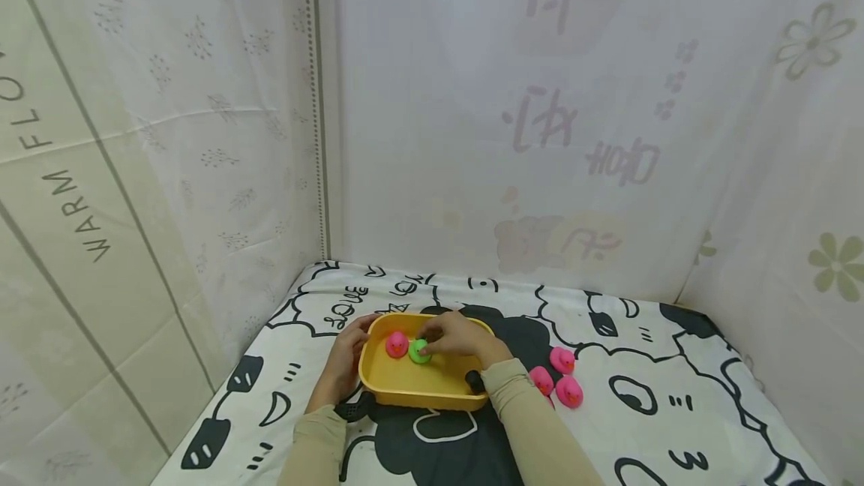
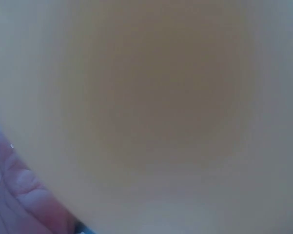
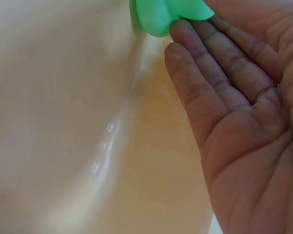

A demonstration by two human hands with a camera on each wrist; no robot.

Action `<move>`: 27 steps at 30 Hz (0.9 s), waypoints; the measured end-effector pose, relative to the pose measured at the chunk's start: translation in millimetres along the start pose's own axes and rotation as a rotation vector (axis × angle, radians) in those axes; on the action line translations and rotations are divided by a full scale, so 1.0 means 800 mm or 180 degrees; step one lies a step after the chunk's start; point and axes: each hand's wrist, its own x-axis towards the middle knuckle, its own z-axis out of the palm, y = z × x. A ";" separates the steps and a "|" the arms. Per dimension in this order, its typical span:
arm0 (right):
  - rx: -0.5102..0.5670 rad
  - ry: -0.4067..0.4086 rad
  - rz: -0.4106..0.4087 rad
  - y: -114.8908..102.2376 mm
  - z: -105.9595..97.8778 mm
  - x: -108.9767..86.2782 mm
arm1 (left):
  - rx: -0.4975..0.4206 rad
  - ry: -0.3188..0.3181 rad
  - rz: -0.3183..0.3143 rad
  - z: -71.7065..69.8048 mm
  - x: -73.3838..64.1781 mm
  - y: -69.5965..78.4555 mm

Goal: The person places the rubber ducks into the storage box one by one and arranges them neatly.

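Observation:
A yellow tray (image 1: 412, 390) sits on the black-and-white patterned cloth. Inside it are a pink duck (image 1: 397, 344) and a green duck (image 1: 419, 351). My right hand (image 1: 456, 336) reaches into the tray. In the right wrist view its fingers (image 3: 205, 63) are straight, with the tips touching the green duck (image 3: 166, 14); the thumb is out of sight. My left hand (image 1: 348, 357) grips the tray's left rim. The left wrist view shows only the blurred yellow tray wall (image 2: 156, 107) close up, with a bit of palm (image 2: 19, 195).
Three more pink ducks (image 1: 562, 360) (image 1: 541, 379) (image 1: 569, 391) lie on the cloth just right of the tray. Printed fabric walls enclose the surface on the left, back and right. Bare cloth stretches to the right and front.

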 end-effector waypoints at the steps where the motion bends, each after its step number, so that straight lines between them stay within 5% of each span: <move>1: -0.0019 -0.0001 -0.0003 -0.002 -0.001 -0.001 | -0.0007 0.0003 -0.0002 0.000 0.000 0.000; 27: 0.0001 0.0128 -0.0008 -0.014 -0.018 -0.009 | -0.0005 0.0016 -0.0024 0.000 0.002 0.000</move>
